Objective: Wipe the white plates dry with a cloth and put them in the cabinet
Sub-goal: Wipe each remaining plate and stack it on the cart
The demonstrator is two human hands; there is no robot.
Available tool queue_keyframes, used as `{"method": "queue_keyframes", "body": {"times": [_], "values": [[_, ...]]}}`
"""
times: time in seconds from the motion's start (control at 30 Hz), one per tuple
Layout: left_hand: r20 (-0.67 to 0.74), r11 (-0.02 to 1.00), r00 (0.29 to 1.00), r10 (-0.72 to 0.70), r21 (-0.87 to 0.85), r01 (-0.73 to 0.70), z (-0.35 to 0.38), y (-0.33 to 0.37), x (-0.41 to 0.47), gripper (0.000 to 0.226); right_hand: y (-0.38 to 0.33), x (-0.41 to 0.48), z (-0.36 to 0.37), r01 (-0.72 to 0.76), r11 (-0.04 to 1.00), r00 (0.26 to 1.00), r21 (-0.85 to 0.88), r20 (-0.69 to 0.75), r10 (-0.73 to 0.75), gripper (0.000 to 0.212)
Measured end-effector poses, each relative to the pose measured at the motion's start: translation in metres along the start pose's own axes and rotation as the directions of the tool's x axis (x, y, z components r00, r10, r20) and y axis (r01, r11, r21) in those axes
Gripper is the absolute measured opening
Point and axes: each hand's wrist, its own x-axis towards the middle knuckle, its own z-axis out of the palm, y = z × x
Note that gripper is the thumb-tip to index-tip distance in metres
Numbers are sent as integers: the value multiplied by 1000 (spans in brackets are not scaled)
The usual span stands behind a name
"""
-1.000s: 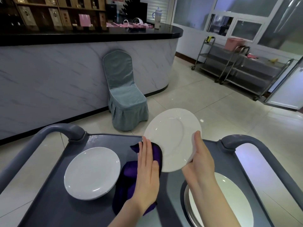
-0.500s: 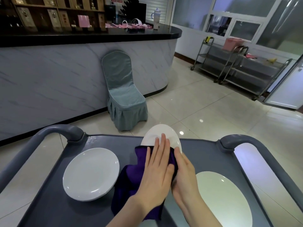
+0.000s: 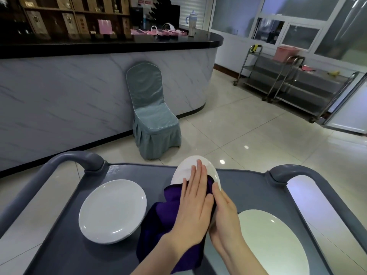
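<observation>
While the right hand (image 3: 224, 213) grips the white plate (image 3: 183, 172), the flat left hand (image 3: 195, 207) presses the purple cloth (image 3: 162, 215) onto it.

A grey cart top (image 3: 59, 245) carries a left white plate (image 3: 112, 211) and a right white plate (image 3: 272, 241), well apart.

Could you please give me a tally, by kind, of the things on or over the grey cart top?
White plates: 3 (round white plate on the left, middle white plate being wiped, oval white plate on the right)
Dark purple cloth: 1
Total: 4
</observation>
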Motion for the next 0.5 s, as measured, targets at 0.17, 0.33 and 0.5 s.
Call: {"method": "queue_keyframes", "body": {"times": [0.17, 0.33, 0.5], "values": [[-39, 976, 995, -96, -201, 87, -22, -27, 29, 54, 6, -6, -4, -77, 995, 997, 60, -1, 77, 34], [-53, 981, 986, -160, -117, 153, -28, -47, 26, 54, -6, -1, -9, -41, 998, 997, 52, -58, 45, 38], [-5, 990, 994, -109, -90, 108, -5, -32, -5, 59, -9, 0, -7, -14, 999, 998, 32, -67, 16, 40]]}}
